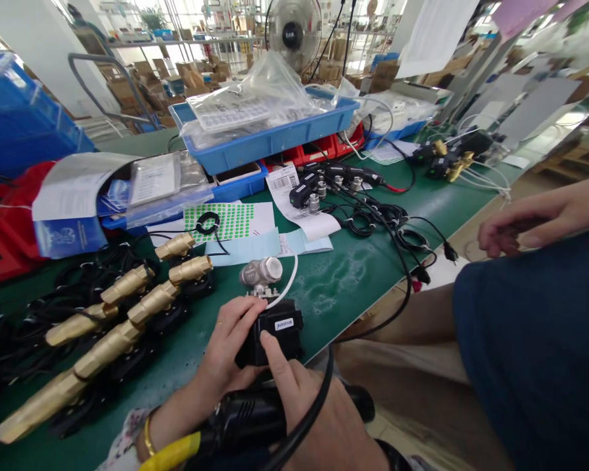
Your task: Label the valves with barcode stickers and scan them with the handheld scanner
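Observation:
In front of me on the green table is a motorized ball valve, with a black actuator box (281,330) and a silver metal valve body (262,271). A white cable loops from it, and a small printed label (284,324) is on the box. My left hand (226,347) is closed around the box's left side. My right hand (317,418) is wrapped over a black power tool (250,415) with vent slots and a yellow section (171,451). Its index finger is stretched out to the box. A black cord crosses this hand, and its other fingers are partly hidden.
Brass valves (127,311) with black actuators and cables lie at left. Several steel-fitted units (319,186) and coiled cables (368,219) are beyond, near green dot stickers (218,222). A blue tray (275,137) stands behind. Another person's hand (540,219) is at right.

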Tool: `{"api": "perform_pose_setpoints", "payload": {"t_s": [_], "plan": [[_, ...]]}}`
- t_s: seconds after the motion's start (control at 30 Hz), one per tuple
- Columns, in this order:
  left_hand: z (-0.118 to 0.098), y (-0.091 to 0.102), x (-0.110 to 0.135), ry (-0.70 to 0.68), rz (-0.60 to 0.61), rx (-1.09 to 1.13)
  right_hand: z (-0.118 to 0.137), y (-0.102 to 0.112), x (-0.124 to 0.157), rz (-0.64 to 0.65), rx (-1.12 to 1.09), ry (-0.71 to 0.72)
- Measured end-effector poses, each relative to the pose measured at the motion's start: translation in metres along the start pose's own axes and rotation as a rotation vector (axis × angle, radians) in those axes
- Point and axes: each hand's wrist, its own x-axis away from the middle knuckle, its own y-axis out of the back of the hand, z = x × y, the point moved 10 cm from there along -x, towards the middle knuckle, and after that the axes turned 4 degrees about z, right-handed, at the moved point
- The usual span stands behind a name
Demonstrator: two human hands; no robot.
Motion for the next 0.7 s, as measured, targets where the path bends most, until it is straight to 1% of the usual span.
{"api": "perform_pose_setpoints", "payload": {"t_s": [0.1, 0.2, 0.37, 0.43, 0.57, 0.63, 0.67, 0.7], "plan": [[-0.003, -0.002, 0.001, -0.017, -0.005, -0.034, 0.000, 0.002, 0.004, 0.021, 0.009, -0.032], [-0.006, -0.005, 0.003, -0.034, -0.002, -0.061, -0.001, 0.000, 0.006, 0.045, 0.005, -0.033], [-0.008, -0.005, 0.002, -0.027, 0.008, -0.058, -0.003, -0.002, 0.010, 0.021, 0.011, -0.018], [-0.008, -0.005, 0.001, -0.020, 0.013, -0.047, -0.004, -0.001, 0.011, 0.017, 0.004, -0.024], [-0.002, -0.007, 0.002, -0.007, 0.016, -0.075, -0.006, -0.006, 0.007, 0.063, -0.022, -0.050], [-0.002, -0.008, 0.007, -0.029, 0.011, -0.097, -0.004, -0.002, 0.006, 0.018, -0.003, -0.044], [-0.004, -0.008, 0.009, -0.042, 0.003, -0.103, -0.002, 0.006, 0.008, -0.056, 0.021, -0.038], [-0.005, -0.008, 0.011, -0.051, -0.012, -0.105, 0.000, 0.017, 0.012, -0.159, 0.052, -0.030]]}}
